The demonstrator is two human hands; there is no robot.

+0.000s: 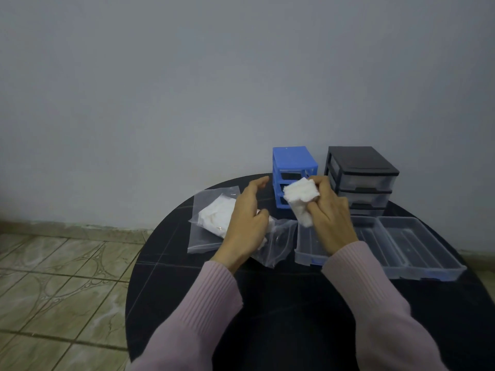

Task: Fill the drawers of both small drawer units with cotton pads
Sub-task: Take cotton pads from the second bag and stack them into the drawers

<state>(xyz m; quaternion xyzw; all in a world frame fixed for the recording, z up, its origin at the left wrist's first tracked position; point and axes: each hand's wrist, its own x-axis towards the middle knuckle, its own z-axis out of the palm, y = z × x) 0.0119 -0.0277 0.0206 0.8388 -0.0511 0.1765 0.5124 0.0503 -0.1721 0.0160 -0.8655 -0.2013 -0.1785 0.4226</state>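
Note:
My right hand (pixel 330 210) grips a stack of white cotton pads (pixel 301 195) in the air, above a clear drawer (pixel 308 246) that lies on the table. My left hand (pixel 247 218) hovers with fingers relaxed over a clear plastic bag of cotton pads (pixel 214 218). Behind the hands stand the blue drawer unit (pixel 293 163) with its slots empty and the black drawer unit (pixel 361 174) with drawers in it. Two more clear drawers (pixel 417 247) lie side by side on the right of the table.
All of it sits on a round black table (pixel 187 277) against a grey wall. A second, crumpled plastic bag (pixel 278 242) lies between my hands. A tiled floor (pixel 53 285) shows on the left.

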